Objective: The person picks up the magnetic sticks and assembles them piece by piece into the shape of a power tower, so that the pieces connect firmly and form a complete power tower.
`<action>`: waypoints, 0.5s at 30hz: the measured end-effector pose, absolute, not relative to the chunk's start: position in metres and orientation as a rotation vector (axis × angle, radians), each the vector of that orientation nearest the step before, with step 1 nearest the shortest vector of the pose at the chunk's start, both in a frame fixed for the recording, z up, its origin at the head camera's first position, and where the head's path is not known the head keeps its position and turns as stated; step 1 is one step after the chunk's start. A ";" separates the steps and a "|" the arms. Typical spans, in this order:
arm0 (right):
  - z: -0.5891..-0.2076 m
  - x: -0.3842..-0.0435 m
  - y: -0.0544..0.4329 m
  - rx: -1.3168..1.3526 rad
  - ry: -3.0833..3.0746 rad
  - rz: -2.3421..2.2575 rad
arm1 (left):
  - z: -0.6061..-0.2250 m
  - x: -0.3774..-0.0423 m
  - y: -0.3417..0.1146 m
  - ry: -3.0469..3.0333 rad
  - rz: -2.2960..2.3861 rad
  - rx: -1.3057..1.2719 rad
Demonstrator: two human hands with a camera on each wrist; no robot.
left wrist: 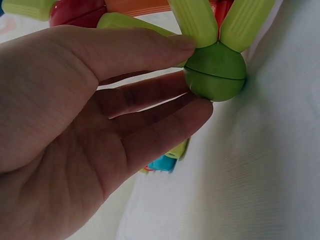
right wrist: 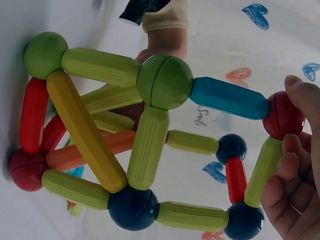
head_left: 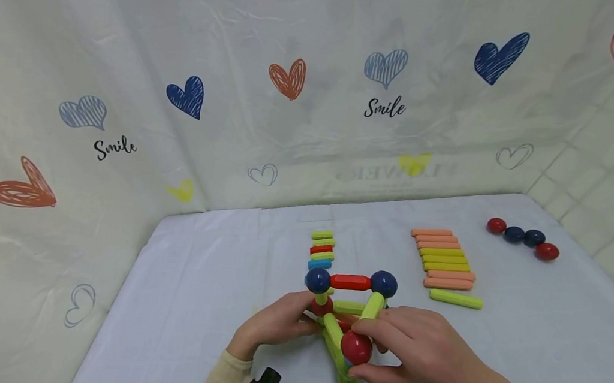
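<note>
Both hands hold one toy frame point(right wrist: 142, 150) built of ribbed sticks joined by balls in red, dark blue and green. At its base, the thumb and fingers of my left hand point(head_left: 280, 322) pinch a green ball point(left wrist: 215, 72) close to the white cloth. My right hand point(head_left: 429, 354) grips a red ball point(head_left: 356, 347) at an upper corner between thumb and fingers. From that ball run a blue stick point(right wrist: 230, 97) and a lime stick point(right wrist: 263, 170). A red stick point(head_left: 350, 282) links two dark blue balls along the top. In the head view, the frame's lower part is mostly hidden.
Behind the frame lies a column of short sticks point(head_left: 321, 249), partly covered by it. Further right is a row of longer orange, yellow and lime sticks point(head_left: 445, 259). Loose red and dark blue balls point(head_left: 514, 234) lie at the back right, before a heart-printed curtain point(head_left: 322, 138).
</note>
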State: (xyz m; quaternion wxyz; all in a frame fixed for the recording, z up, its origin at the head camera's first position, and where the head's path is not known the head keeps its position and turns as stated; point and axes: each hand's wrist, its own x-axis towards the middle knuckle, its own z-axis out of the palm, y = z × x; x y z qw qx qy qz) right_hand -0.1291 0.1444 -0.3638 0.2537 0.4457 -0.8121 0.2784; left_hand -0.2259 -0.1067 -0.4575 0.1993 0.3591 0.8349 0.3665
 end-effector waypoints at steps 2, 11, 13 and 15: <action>-0.365 -0.129 0.145 1.197 -2.215 0.777 | -0.457 -0.226 -0.107 2.334 1.021 1.009; -0.369 -0.124 0.148 1.195 -2.226 0.873 | -0.457 -0.228 -0.113 2.299 1.003 1.042; -0.368 -0.125 0.150 1.225 -2.231 0.892 | -0.457 -0.227 -0.115 2.275 1.006 0.995; -0.366 -0.126 0.153 1.267 -2.236 0.905 | -0.457 -0.227 -0.116 2.248 1.008 0.944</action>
